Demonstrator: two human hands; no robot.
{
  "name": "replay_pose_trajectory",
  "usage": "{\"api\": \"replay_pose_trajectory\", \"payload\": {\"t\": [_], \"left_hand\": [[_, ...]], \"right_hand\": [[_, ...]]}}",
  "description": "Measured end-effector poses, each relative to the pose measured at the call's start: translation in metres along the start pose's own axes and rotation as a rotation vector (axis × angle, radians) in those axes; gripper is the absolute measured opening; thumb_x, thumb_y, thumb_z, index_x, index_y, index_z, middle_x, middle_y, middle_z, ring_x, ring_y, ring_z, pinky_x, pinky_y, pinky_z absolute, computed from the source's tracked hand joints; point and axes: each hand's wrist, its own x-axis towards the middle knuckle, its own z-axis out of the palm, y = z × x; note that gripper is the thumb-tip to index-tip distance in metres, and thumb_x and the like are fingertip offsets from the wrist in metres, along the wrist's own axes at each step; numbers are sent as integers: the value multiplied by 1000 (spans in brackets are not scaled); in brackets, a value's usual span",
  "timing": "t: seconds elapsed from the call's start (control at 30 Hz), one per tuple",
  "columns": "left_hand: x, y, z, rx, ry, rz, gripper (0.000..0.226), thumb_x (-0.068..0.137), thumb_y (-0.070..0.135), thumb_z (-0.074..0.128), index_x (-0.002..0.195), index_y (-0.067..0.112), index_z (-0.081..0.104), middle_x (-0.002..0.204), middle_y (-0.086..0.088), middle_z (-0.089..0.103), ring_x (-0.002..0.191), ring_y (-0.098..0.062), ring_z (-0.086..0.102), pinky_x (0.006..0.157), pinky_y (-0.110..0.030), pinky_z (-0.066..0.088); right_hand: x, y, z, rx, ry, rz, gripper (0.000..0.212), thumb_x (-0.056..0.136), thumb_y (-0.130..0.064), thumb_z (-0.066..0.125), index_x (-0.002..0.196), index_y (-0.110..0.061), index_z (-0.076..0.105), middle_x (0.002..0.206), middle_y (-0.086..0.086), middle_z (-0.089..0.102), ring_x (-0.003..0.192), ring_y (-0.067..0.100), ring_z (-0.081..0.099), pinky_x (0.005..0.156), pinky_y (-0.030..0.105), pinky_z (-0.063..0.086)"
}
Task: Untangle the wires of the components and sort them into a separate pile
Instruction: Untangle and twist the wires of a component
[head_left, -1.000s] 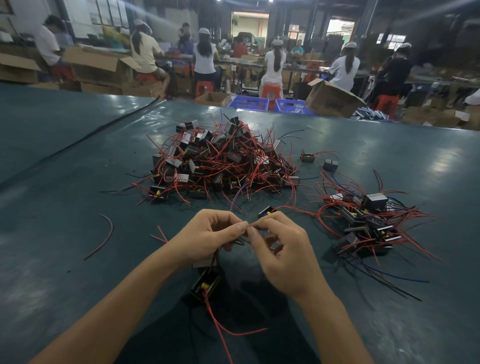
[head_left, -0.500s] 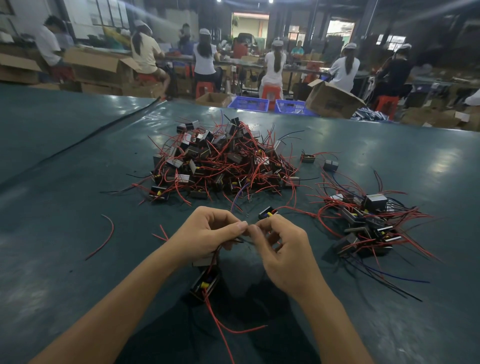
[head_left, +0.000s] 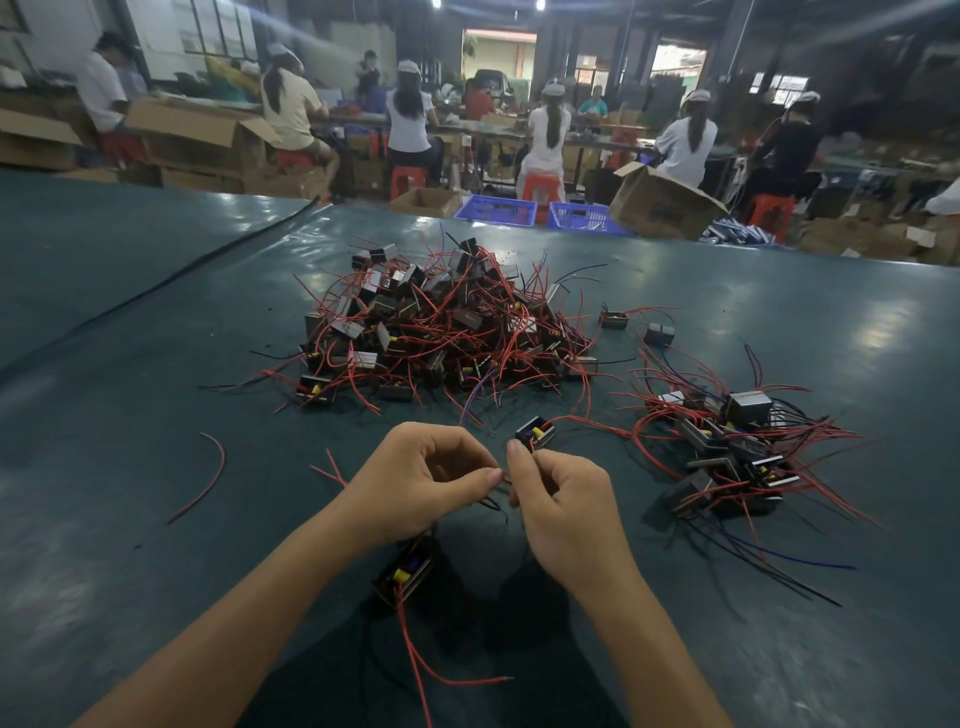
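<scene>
A person's left hand (head_left: 415, 483) and right hand (head_left: 563, 514) meet fingertip to fingertip above a green table (head_left: 130, 545), each with fingers curled, pinching thin wires (head_left: 493, 503) between thumb and forefinger. A black component (head_left: 405, 571) trailing a red lead sits just below the left hand; a second component (head_left: 535, 434) lies just beyond the right forefinger. The tangled heap (head_left: 447, 322) lies farther back at centre, the smaller pile (head_left: 727, 447) to its right, a loose red wire (head_left: 210, 475) to the left
</scene>
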Motion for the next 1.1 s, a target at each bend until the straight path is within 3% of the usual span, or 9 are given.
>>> {"api": "replay_pose_trajectory", "payload": {"t": [0.07, 0.23, 0.37, 0.57, 0.7, 0.8, 0.93, 1.1], "left_hand": [[1, 1, -1, -7, -13, -9, 4, 86, 16, 71, 83, 17, 73, 68, 6, 67, 61, -7, 60, 59, -21, 47], [2, 1, -5, -55, 38, -52, 12, 88, 8, 69, 80, 15, 73, 66, 4, 66, 60, -7, 59, 57, -20, 48], [-1, 1, -1, 18, 79, -3, 5, 85, 15, 72, 81, 16, 73, 67, 1, 67, 61, -11, 59, 58, -25, 49], [-3, 4, 6, 155, 148, 86, 6, 86, 8, 71, 83, 12, 73, 70, 2, 71, 62, -8, 64, 60, -21, 50], [-1, 5, 2, 135, 199, 26, 11, 86, 7, 71, 78, 15, 73, 63, 9, 69, 56, 0, 61, 56, -12, 45], [1, 5, -1, 82, 206, -22, 10, 85, 8, 72, 77, 14, 74, 64, 4, 70, 60, -4, 63, 59, -16, 47], [2, 5, -4, 20, 158, -56, 9, 85, 6, 71, 77, 10, 74, 64, 2, 69, 61, -5, 62, 60, -17, 47], [1, 11, -4, -20, 12, -92, 11, 85, -1, 69, 77, 6, 73, 60, 6, 64, 56, -4, 57, 56, -16, 43]], "right_hand": [[1, -1, -1, 76, 10, -18, 51, 94, -44, 53, 59, -9, 60, 46, -2, 48, 43, 11, 39, 45, 34, 35], [1, -3, -5, 121, 7, -88, 19, 93, -28, 64, 75, -23, 68, 59, -3, 61, 47, 7, 47, 44, 17, 37], [1, 0, -2, 85, 35, -4, 27, 91, -33, 66, 67, -20, 66, 50, -12, 56, 44, 3, 46, 44, 12, 33], [0, -2, -1, 77, 83, 40, 36, 88, -39, 69, 60, -17, 68, 47, -11, 57, 42, 3, 49, 45, 13, 35], [-3, -6, -3, -42, 68, -97, 17, 85, -36, 73, 74, -23, 74, 63, -12, 66, 57, 8, 60, 53, 31, 51], [-3, -7, -4, -165, 76, -299, 9, 87, -25, 72, 82, -18, 75, 71, -13, 60, 58, 10, 54, 52, 38, 49], [-1, -4, -9, -222, 133, -439, 14, 88, -27, 71, 81, -16, 74, 72, -10, 56, 56, 9, 50, 46, 38, 46], [3, -5, -12, -114, 152, -419, 14, 85, -30, 73, 81, -17, 74, 74, -9, 58, 56, 10, 52, 48, 30, 45]]}}
